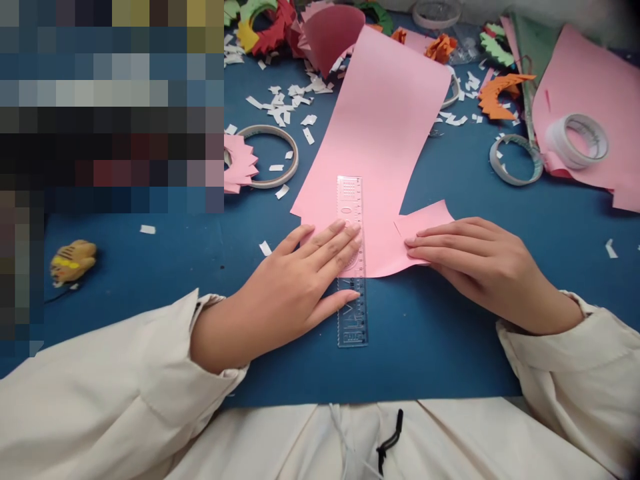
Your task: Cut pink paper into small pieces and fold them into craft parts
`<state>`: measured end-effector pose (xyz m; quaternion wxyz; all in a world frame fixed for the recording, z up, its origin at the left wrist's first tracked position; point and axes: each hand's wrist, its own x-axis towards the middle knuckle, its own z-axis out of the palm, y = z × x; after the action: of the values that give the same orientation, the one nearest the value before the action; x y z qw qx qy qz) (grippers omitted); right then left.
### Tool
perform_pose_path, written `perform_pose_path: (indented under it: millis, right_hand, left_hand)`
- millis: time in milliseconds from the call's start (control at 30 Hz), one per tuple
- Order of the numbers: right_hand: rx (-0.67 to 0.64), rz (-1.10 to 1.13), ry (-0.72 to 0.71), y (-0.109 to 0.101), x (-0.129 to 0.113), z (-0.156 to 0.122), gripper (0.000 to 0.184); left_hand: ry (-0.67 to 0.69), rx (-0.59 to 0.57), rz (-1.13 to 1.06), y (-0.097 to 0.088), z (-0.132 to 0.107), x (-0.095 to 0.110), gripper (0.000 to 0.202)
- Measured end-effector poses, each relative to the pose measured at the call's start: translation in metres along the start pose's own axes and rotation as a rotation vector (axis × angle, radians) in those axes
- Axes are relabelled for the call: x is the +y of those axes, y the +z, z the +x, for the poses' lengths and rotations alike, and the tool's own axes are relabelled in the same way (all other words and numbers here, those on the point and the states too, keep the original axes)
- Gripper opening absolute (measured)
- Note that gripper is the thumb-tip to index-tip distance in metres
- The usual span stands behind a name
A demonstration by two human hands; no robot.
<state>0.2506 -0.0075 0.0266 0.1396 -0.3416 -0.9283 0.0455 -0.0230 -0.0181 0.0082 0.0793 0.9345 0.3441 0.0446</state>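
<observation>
A long sheet of pink paper (380,120) lies on the blue table, its far end curling up. Across its near edge rests a clear plastic ruler (353,327), which reaches past the paper toward me. My left hand (305,280) presses flat on the ruler and paper with fingers stretched out. On the right, my right hand (480,267) pinches a flap of the pink paper, partly torn or cut away and turned up beside the ruler. The fingertips under that flap are hidden.
White paper scraps (285,100) litter the table's far part. A tape roll (577,140) sits on more pink paper at right, near a thinner tape ring (515,160). Another ring (273,157) touches a folded pink piece. Folded orange paper (503,93) and a small yellow toy (74,260) lie farther out.
</observation>
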Motion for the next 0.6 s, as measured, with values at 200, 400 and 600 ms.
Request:
perform_pose_path:
  millis: [200,400,600]
  right_hand:
    - [-0.003,0.008,-0.001,0.0,-0.001,-0.001,0.019]
    - [0.005,0.025,0.002,0.002,-0.001,-0.002,0.019]
    - [-0.107,-0.036,-0.031,-0.008,0.004,0.01,0.022]
  left_hand:
    - [-0.004,-0.008,-0.012,0.002,-0.001,-0.001,0.055]
    - [-0.008,0.0,-0.01,0.003,-0.001,-0.001,0.055]
    - [0.002,-0.015,-0.005,0.002,0.0,-0.001,0.054]
